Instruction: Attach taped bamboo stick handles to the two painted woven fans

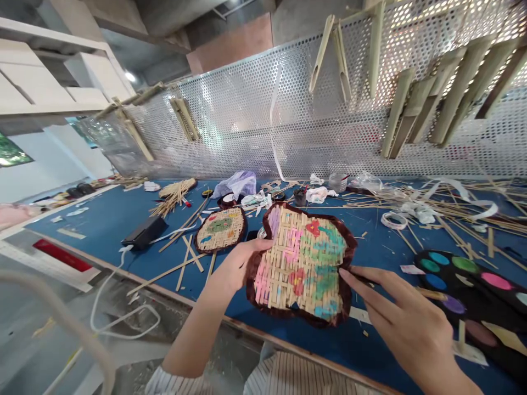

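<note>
A woven bamboo-strip panel [302, 263] is raised over the near side of the table, tilted toward me. It is shaped like a butterfly, painted in pink, red, green, blue and purple, and edged with a fuzzy dark brown trim [349, 233]. My left hand [241, 263] grips its left edge, thumb on the front and the other fingers hidden behind. At the notch in the right edge, my right hand [405, 315] pinches the brown trim between its fingertips. Behind my left hand lies a smaller rounded woven panel [221, 229], also painted and brown-edged.
A black paint palette [477, 296] with round colour pans lies at the right. Bamboo strips [185, 263] are scattered over the blue table [102, 219]. A black box [145, 232] with a white cable stands left. Tape [394, 220] and crumpled tissues lie farther back, before a perforated metal screen [242, 120].
</note>
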Motion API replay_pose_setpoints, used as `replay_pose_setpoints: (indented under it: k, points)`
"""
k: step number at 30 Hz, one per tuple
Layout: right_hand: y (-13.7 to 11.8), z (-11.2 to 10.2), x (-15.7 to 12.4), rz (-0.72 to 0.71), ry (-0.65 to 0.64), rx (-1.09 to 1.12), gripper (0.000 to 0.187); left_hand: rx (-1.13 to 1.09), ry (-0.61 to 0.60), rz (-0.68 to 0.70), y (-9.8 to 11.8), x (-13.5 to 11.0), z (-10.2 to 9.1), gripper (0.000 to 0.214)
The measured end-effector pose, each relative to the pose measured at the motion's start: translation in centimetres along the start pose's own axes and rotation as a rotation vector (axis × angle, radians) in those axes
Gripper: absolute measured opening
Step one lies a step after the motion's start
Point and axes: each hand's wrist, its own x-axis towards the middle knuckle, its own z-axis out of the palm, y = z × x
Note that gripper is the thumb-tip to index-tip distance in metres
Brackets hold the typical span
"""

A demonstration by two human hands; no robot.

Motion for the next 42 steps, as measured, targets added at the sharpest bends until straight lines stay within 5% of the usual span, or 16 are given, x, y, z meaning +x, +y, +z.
replay_pose_setpoints:
  k: [6,14,18,23,28,42]
  points:
    - [-0.8,-0.2,0.4,-0.019,0.109,-0.117,0.068,0.223,0.010,-0.182,-0.8,0.5,0.6,0.034]
    - [-1.4,-0.4,0.6,0.136,0.162,-0.237,0.073,0.098,0.030,-0.160,-2.0,-0.1,0.7,0.029]
    - [-1.6,-0.5,0.8,0.228,0.187,-0.234,0.071,0.118,-0.053,-0.128,-1.8,-0.2,0.8,0.025]
    - [-1.0,-0.9,0.9,0.359,0.129,-0.154,0.048,0.154,-0.062,-0.080,-1.8,-0.2,0.8,0.017]
    - [0.0,-1.4,0.9,0.248,0.084,-0.151,0.016,0.104,0.015,-0.091,-1.8,-0.3,0.9,0.017]
    - [-0.1,-1.2,1.4,0.212,0.062,-0.053,0.006,0.274,-0.067,0.049,-1.4,0.3,-0.2,0.027]
